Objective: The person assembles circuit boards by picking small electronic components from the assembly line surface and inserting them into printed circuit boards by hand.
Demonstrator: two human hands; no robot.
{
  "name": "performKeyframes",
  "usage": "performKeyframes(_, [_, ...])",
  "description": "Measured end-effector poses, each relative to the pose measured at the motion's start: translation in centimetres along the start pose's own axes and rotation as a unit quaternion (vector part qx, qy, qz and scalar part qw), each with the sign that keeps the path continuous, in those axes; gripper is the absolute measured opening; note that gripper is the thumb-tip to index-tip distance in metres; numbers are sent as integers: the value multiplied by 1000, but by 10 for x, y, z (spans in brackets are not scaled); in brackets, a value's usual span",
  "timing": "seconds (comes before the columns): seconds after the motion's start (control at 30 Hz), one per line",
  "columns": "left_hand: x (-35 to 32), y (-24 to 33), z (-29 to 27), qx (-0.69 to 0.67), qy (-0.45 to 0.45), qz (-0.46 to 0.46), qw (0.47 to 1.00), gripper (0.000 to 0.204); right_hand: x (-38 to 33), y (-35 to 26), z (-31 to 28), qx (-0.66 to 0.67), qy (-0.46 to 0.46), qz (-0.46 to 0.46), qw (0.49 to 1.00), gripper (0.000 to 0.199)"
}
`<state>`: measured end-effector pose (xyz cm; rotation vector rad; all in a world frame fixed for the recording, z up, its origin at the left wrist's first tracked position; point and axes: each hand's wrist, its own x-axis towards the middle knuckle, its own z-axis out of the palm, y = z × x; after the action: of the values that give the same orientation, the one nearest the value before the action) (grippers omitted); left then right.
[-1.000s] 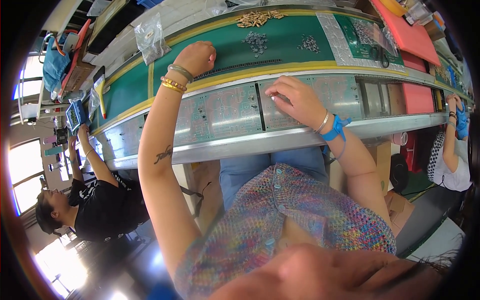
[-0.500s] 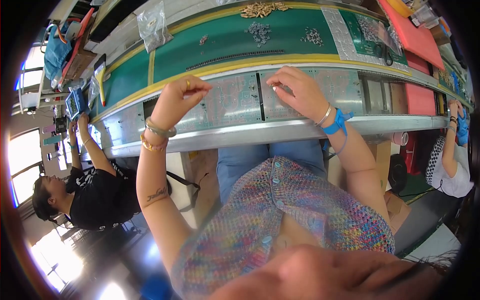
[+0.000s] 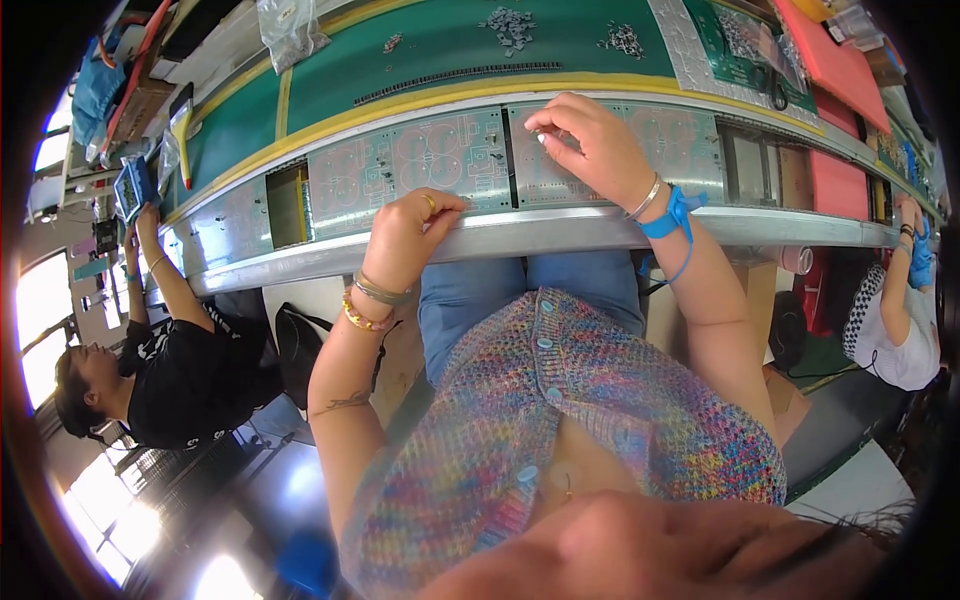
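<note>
Two green circuit boards lie side by side on a metal-railed track, the left board (image 3: 350, 170) and the right board (image 3: 685, 150), with a few small parts standing on them. My left hand (image 3: 408, 235) is at the near edge of the left board, by the metal rail (image 3: 560, 228). Its thumb and fingertips are pressed together, and anything between them is hidden. Over the left part of the right board, my right hand (image 3: 595, 145) has its fingers bent toward the thumb. Whatever it may pinch is too small to make out. A blue wrist strap (image 3: 672, 218) circles my right wrist.
Beyond the track, a green mat holds grey parts (image 3: 510, 30), small silvery components (image 3: 622, 40), reddish pieces (image 3: 393, 42) and a long black strip (image 3: 460, 82). A yellow-handled brush (image 3: 181, 140) lies far left. Co-workers sit left (image 3: 190, 370) and right (image 3: 890, 320).
My left hand has moved right and nearer, down to the left board's near edge. My right hand remains over the right board, slightly higher in the picture. The whole view has shifted a little.
</note>
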<state>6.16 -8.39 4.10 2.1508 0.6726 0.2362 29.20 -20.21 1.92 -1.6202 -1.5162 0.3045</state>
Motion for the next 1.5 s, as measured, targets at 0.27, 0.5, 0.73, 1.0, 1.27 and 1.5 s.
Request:
performKeyframes(0.27, [7, 3, 16, 67, 30, 62, 995, 11, 0, 1, 0, -21, 0, 0, 1000, 18])
performKeyframes(0.5, [20, 3, 14, 189, -39, 221, 956, 13, 0, 1, 0, -36, -1, 6, 999, 17])
performKeyframes(0.73, [37, 4, 6, 273, -126, 318, 899, 15, 0, 2, 1, -39, 4, 3, 999, 17])
performKeyframes(1.0, [38, -7, -4, 271, -81, 265, 922, 12, -1, 2, 1, -46, 8, -3, 999, 16])
performKeyframes(1.27, [45, 2, 0, 232, -138, 311, 911, 10, 0, 1, 1, -43, 2, 6, 999, 15])
performKeyframes(1.5, [47, -2, 1, 271, -124, 285, 911, 6, -1, 2, 1, -46, -3, 8, 999, 16])
